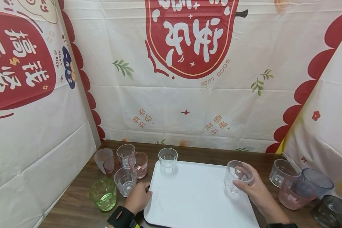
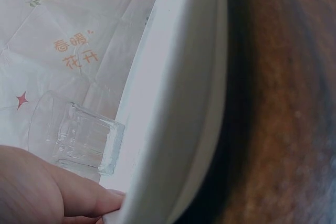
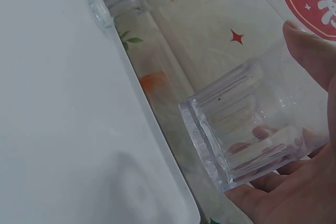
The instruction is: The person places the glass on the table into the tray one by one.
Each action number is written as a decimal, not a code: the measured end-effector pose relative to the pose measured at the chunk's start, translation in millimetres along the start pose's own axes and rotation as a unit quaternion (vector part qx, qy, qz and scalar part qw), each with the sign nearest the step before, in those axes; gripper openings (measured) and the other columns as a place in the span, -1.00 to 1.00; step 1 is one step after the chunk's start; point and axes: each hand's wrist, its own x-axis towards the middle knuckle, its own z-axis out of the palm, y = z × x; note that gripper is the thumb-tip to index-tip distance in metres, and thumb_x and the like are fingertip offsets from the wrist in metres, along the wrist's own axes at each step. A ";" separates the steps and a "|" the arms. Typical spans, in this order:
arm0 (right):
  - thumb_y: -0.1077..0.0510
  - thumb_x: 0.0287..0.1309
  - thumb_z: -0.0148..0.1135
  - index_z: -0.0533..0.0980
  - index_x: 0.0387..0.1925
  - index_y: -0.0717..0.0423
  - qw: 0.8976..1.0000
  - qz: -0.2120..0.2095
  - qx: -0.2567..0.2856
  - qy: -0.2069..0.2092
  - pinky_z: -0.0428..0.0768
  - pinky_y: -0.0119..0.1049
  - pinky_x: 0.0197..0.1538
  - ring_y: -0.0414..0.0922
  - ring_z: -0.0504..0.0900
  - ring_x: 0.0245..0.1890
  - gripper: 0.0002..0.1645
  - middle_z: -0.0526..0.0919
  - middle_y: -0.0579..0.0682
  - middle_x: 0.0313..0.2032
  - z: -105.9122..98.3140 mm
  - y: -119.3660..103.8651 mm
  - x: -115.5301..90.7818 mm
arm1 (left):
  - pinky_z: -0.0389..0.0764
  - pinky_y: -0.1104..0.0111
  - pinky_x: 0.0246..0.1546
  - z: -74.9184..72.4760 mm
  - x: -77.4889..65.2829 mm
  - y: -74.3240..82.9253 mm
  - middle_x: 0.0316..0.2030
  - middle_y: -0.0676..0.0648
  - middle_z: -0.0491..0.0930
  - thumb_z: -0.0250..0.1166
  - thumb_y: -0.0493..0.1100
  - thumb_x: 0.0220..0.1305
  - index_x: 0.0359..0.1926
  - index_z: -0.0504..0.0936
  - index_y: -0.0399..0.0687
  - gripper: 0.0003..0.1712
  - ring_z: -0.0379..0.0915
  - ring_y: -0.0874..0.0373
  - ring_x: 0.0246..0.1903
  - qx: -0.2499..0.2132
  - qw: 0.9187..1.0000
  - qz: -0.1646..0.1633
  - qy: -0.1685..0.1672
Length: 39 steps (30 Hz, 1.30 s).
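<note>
A white tray (image 1: 193,199) lies on the wooden table. At its left edge, my left hand (image 1: 139,198) pinches the rim; the left wrist view shows the thumb and a finger at the edge. My right hand (image 1: 258,190) grips a clear glass (image 1: 230,179) from its right side, over the tray's far right corner. In the right wrist view this glass (image 3: 231,124) is held above the tray surface, with fingers showing through its wall. Another clear glass (image 1: 167,162) stands upright on the tray's far left corner.
Left of the tray stand a green glass (image 1: 103,196), a clear glass (image 1: 125,182), a pink glass (image 1: 140,164) and several others. To the right are a clear glass (image 1: 277,174), a pink glass (image 1: 293,196), a bluish glass (image 1: 316,182) and a dark glass (image 1: 327,210). Printed cloth (image 1: 171,101) hangs around the table.
</note>
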 end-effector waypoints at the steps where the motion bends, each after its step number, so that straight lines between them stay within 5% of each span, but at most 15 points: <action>1: 0.10 0.28 0.37 -0.15 0.55 0.14 1.000 0.003 0.002 -0.005 0.52 -0.12 0.19 0.06 0.29 0.35 0.09 0.24 0.33 0.43 2.5 -1.4 1.7 | 0.42 0.23 -0.40 -0.3 -0.3 -0.2 -0.39 -0.02 0.49 0.33 -0.26 0.29 0.13 0.64 -0.33 -0.59 0.37 0.11 -0.41 0.001 1.000 0.003 0.002; 4: 0.04 0.27 0.38 -0.17 0.56 0.11 1.000 0.015 0.000 -0.015 0.36 0.29 0.28 0.27 0.19 0.42 0.13 0.21 0.34 0.45 10.3 -4.7 7.5 | 0.41 0.24 -0.40 0.1 -0.2 -1.2 -0.41 -0.01 0.48 0.33 -0.26 0.27 0.12 0.65 -0.33 -0.59 0.36 0.12 -0.42 0.005 1.000 0.011 0.008; 6: 0.06 0.27 0.39 -0.17 0.56 0.12 1.000 0.014 0.010 -0.021 0.30 0.34 0.30 0.28 0.17 0.44 0.13 0.20 0.34 0.45 15.6 -4.1 12.4 | 0.41 0.24 -0.40 0.2 0.1 -1.8 -0.42 -0.01 0.48 0.34 -0.26 0.27 0.12 0.65 -0.33 -0.59 0.36 0.11 -0.42 0.006 1.000 0.010 0.007; 26: -0.03 0.17 0.47 -0.09 0.56 0.02 0.996 0.026 0.045 -0.069 0.26 0.21 0.39 0.24 0.13 0.50 0.17 0.20 0.22 0.48 72.1 -9.3 53.6 | 0.40 0.25 -0.41 -1.3 2.7 0.2 -0.41 -0.02 0.48 0.31 -0.26 0.29 0.13 0.65 -0.32 -0.59 0.37 0.11 -0.42 0.000 1.000 -0.008 0.001; 39: -0.12 0.11 0.50 -0.04 0.55 -0.08 0.995 0.044 0.050 -0.081 0.21 0.29 0.39 0.23 0.15 0.50 0.19 0.24 0.17 0.48 104.9 -11.0 70.6 | 0.35 0.27 -0.44 -0.5 -1.6 -2.4 -0.45 -0.01 0.46 0.30 -0.28 0.26 0.06 0.68 -0.30 -0.64 0.34 0.12 -0.46 0.006 0.999 0.026 0.017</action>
